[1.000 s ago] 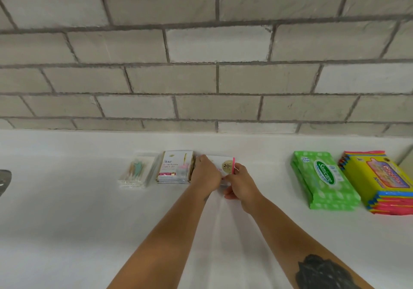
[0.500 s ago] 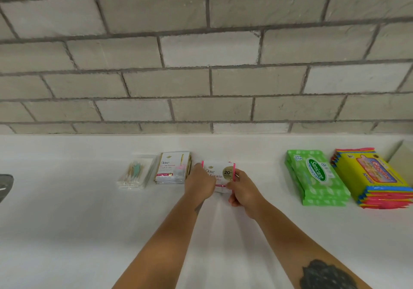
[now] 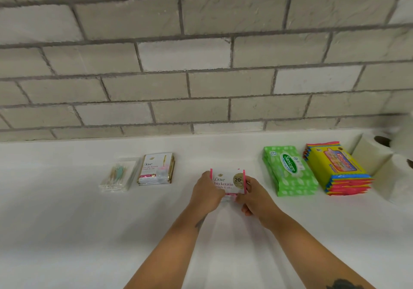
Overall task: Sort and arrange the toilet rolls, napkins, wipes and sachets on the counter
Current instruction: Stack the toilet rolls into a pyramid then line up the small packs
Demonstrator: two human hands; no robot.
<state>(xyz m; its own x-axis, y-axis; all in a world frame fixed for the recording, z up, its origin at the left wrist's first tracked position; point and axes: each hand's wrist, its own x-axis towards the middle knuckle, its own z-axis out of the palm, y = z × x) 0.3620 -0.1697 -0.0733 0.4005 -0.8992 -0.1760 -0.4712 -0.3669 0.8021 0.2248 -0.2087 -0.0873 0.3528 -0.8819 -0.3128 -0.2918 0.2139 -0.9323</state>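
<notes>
Both hands hold a stack of white and pink Dove sachets [image 3: 226, 181] near the middle of the white counter [image 3: 67, 233]. My left hand [image 3: 207, 193] grips its left edge and my right hand [image 3: 254, 196] grips its right edge and lower corner. A second stack of Dove sachets with gold trim [image 3: 156, 169] lies to the left. Green Sanicare wipes packs [image 3: 289, 170] lie to the right, then a stack of yellow and pink wipes packs [image 3: 337, 168]. White toilet rolls [image 3: 372, 156] stand at the far right.
A clear pack of cotton buds [image 3: 117, 176] lies left of the gold-trimmed sachets. A grey brick wall [image 3: 201, 65] rises behind the counter. Bare counter surface stretches in front of the row of items.
Both hands have carried the pink Dove sachet stack to the right, away from the gold-trimmed stack, leaving a gap between them. The view has shifted right, showing the toilet rolls.
</notes>
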